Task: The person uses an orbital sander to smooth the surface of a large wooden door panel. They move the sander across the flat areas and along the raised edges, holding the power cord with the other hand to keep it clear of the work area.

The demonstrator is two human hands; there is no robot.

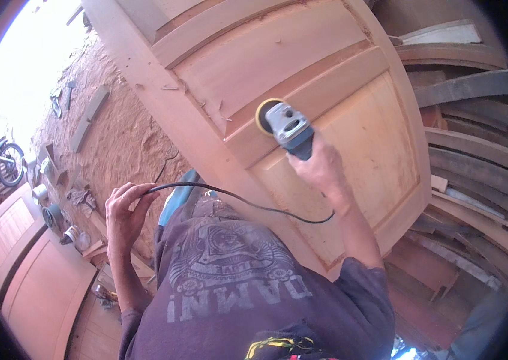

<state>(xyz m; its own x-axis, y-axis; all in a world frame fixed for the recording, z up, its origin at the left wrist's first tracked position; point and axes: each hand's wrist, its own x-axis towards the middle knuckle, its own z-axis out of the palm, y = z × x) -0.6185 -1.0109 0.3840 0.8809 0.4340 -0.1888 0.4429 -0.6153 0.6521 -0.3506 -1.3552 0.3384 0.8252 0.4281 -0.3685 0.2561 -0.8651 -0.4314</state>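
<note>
Taking the centre of the view as the clock's middle, a handheld power sander [291, 129] sits at about 1 o'clock over a large pale wooden door [350, 159], its round yellow-edged pad [261, 117] pointing toward 11 o'clock of the tool's own body. The right grip [320, 165], between 2 and 3 o'clock, is closed around the sander's dark blue handle; whether the pad touches the wood or stays just above it, I cannot tell. The left grip [128, 207], between 8 and 9 o'clock, is narrow, its thumb and fingertips pinching a black cable [254, 204] that sags across the middle and passes out of sight at the right forearm. The door fills the stretch from 11 o'clock round to 4, with raised rails, recessed panels and one curved outer edge; thin wood shavings [225, 114] lie on it at 11 o'clock. A dark shirt [338, 312] with a pale print covers 6 o'clock. Many curved wooden pieces [473, 165] are stacked at 3 o'clock. Toward 10 o'clock a hammer [69, 95] and a short plank [90, 119] lie on reddish-brown ground [125, 126], a motorbike [8, 162] stands at 9, and further panelled boards [50, 294] rest at 8.
</note>
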